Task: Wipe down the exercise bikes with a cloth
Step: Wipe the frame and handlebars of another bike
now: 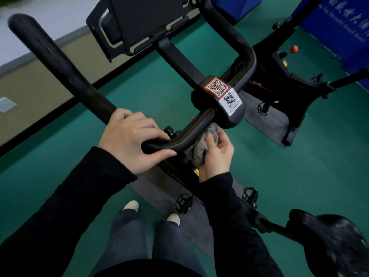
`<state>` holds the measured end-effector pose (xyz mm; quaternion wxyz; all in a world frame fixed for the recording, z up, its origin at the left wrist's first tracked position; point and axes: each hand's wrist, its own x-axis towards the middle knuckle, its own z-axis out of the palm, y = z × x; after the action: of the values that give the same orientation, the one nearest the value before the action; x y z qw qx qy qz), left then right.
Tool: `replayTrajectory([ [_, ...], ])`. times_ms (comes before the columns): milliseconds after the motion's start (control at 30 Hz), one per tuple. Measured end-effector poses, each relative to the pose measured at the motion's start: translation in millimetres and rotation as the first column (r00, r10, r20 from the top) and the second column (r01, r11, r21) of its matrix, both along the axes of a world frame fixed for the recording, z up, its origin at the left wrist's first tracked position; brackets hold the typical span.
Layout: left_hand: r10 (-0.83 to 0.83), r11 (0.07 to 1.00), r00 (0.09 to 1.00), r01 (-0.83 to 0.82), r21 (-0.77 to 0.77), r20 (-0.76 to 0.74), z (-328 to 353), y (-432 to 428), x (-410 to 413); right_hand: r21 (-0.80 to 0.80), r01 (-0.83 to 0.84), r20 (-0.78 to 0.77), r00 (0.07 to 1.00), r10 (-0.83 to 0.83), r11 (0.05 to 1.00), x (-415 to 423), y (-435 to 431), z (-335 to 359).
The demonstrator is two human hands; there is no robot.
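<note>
Green gym flooring (139, 92) is seen under everything, with a grey mat (265, 120) laid beneath the bike. A fluffy grey cloth (199, 149) is bunched in the right hand (216, 156), fingers curled round it, and is pressed up against the underside of the handlebar (191, 129). Just above and beyond this grip sits the centre housing (219, 100), marked with two QR stickers. Just to the left of the cloth grip, the bar's bend is wrapped by the left hand (129, 140), fingers over the top and thumb underneath, so the bar is judged to be steadied. Step in hand: the handlebar wipe, at the crossbar section beside the housing. Next, the cloth probably needs to be slid along the bar with pressure kept up. Toward the bend, the left hand would have to be lifted clear first. Farther out from the grip, the long left horn (60, 62), the tablet holder (143, 23), the saddle (335, 236) and a second bike (279, 82) are judged not yet reached. Overall progress cannot be told.
</note>
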<state>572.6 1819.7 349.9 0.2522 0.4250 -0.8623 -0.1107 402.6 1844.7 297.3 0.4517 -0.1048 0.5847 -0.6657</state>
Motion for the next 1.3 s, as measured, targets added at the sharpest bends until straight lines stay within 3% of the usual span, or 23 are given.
replayTrajectory([
  [267,0.004,1.000,1.000,-0.004,-0.021,-0.007,-2,0,0,0.005,-0.124,0.013,0.992,0.124,0.992,23,26,-9],
  [500,0.004,1.000,1.000,-0.004,-0.014,-0.002,0,1,0,-0.002,-0.049,-0.204,0.978,0.047,0.999,8,31,2],
  [700,0.004,1.000,0.999,-0.004,-0.001,0.038,2,3,-1,0.023,-0.156,-0.442,0.884,0.150,0.988,4,41,11],
  [933,-0.025,1.000,0.996,0.025,-0.001,0.090,8,8,0,-0.042,-0.179,-0.501,0.855,0.135,0.983,-22,53,34],
  [1133,0.133,0.986,0.987,-0.123,-0.109,0.090,6,35,2,-0.087,-0.249,-0.554,0.817,0.161,0.965,-37,49,50],
  [1300,0.247,0.969,0.965,-0.242,-0.057,0.091,-3,68,11,-0.112,-0.385,-0.588,0.769,0.252,0.916,-29,42,60],
])
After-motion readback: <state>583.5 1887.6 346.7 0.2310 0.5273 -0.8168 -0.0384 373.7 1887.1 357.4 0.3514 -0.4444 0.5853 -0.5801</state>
